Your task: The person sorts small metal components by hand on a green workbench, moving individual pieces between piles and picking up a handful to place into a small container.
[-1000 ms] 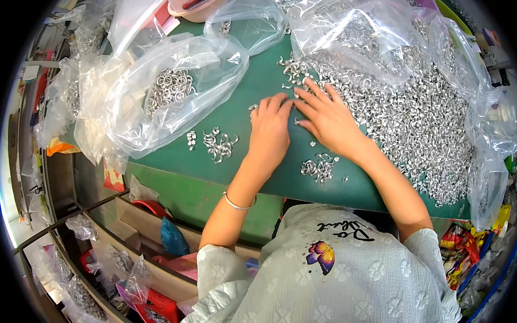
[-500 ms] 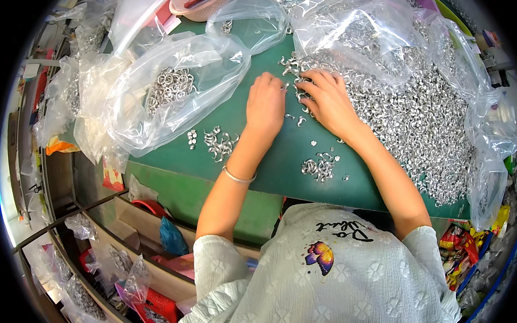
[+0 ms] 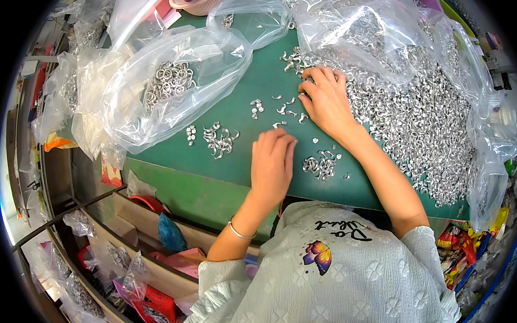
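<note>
**The green tabletop point(image 3: 267, 70) shows more now**

A big heap of silver metal bits point(image 3: 425, 127) fills the upper right. The right hand point(image 3: 326, 104) stays at its left edge, fingers bent. The left hand point(image 3: 272, 162) slid down to the middle, fingers close together. I can't tell if either holds anything. Little hooks point(image 3: 286, 110) and tiny nubs point(image 3: 257, 109) now lie uncovered, upper middle.
</note>
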Demonstrator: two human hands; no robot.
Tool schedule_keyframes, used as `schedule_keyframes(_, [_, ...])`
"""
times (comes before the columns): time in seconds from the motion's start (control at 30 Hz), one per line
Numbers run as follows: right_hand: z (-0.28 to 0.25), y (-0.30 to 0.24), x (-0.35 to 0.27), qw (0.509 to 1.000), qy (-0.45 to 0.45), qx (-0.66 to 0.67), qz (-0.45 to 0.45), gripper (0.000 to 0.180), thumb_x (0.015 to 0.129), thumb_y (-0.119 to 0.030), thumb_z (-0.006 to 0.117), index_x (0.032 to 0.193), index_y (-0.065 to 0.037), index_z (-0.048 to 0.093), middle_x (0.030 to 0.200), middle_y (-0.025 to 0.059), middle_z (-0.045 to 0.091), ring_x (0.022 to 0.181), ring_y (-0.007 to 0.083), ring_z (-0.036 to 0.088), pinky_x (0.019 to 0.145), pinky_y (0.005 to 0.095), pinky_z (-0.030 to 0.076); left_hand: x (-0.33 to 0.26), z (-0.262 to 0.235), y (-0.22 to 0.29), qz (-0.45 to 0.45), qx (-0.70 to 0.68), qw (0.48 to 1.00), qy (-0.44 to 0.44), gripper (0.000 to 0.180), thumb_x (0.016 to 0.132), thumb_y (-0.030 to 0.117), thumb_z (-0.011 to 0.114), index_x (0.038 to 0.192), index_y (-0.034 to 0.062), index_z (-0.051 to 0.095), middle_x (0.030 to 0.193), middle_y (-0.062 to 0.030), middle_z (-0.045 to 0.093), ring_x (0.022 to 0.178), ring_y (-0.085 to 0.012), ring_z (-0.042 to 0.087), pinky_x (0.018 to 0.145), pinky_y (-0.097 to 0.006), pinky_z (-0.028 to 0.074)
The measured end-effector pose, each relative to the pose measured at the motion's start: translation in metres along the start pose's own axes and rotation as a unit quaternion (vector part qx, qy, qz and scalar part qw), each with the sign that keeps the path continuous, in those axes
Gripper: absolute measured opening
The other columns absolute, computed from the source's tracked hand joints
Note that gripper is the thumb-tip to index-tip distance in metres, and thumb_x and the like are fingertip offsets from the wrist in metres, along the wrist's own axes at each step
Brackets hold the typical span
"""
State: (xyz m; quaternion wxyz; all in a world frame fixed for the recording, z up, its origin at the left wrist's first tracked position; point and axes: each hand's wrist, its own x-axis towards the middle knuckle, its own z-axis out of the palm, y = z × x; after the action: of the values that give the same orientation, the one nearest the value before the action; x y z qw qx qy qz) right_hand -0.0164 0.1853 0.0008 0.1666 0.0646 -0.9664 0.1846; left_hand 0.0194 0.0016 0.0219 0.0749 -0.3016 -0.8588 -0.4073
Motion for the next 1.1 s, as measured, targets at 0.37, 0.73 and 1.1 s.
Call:
schedule_keyframes(0.37, [-0.004,-0.001,-0.004,0.996,-0.011,0.051,-0.065,0.010,0.079,-0.008,0.066,0.090,-0.005,0.067,0.108,0.0060,0.057,0.112,0.0234,0.050,0.101,0.0443,0.032,0.007,0.006,-0.015,-0.046,-0.046,0.997,-0.033,0.023,0.081,-0.006,0.064,0.103,-0.0007,0.061,0.096,-0.0152,0.061,0.088,-0.0329,0.059,0.080,-0.040,0.048])
schedule_keyframes(0.73, [-0.036,-0.013,-0.028,0.983,-0.092,0.128,-0.093,0.003,0.081,-0.010,0.065,0.082,-0.008,0.065,0.086,0.0034,0.056,0.094,0.0206,0.051,0.082,0.0363,0.037,0.057,0.010,-0.056,-0.006,0.132,0.991,-0.004,0.010,0.081,0.004,0.068,0.090,0.0035,0.064,0.099,-0.0077,0.061,0.094,-0.0268,0.056,0.077,-0.037,0.038])
schedule_keyframes(1.1, [-0.038,-0.027,-0.045,0.968,-0.204,0.106,-0.098,0.012,0.076,-0.009,0.070,0.085,-0.007,0.063,0.087,0.0028,0.057,0.092,0.0207,0.051,0.087,0.0369,0.035,-0.025,-0.001,-0.003,-0.080,0.004,0.996,-0.043,0.019,0.079,0.000,0.070,0.097,0.0003,0.063,0.098,-0.0117,0.060,0.089,-0.0297,0.056,0.082,-0.038,0.044])
